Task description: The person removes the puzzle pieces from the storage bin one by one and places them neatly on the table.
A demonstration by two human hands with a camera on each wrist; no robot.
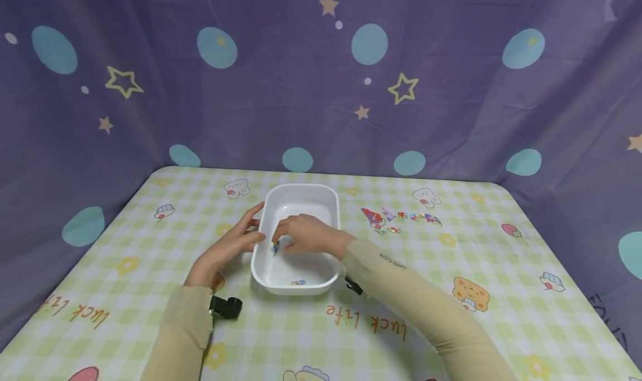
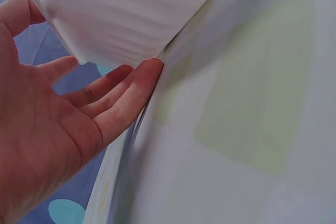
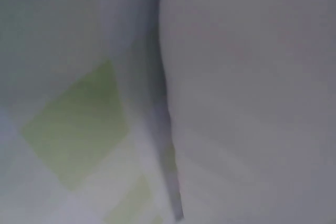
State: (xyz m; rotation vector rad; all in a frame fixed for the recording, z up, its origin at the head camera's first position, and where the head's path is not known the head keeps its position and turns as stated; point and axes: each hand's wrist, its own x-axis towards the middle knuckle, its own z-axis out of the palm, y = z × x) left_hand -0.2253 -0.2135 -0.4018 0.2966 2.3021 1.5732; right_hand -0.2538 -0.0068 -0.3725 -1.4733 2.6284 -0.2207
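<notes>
A white rectangular tray (image 1: 301,287) stands on the table. My left hand (image 1: 228,252) grips its left side, thumb hooked over the rim and the other fingers along the outer wall. Those fingers (image 2: 128,95) press low on the wall in the left wrist view. My right hand (image 1: 307,234) reaches down inside the tray, with thumb and forefinger apart. Right at its fingertips is a small multicoloured flat piece (image 1: 276,249). Another small colourful piece (image 1: 298,282) lies on the tray floor near the front. The right wrist view shows only the tray's outer wall (image 3: 252,103) and tablecloth.
Several colourful cut-out pieces (image 1: 373,218) lie right of the tray, past my right forearm. A green-checked cloth (image 1: 150,269) covers the table. Behind the far edge hangs a purple curtain (image 1: 321,125).
</notes>
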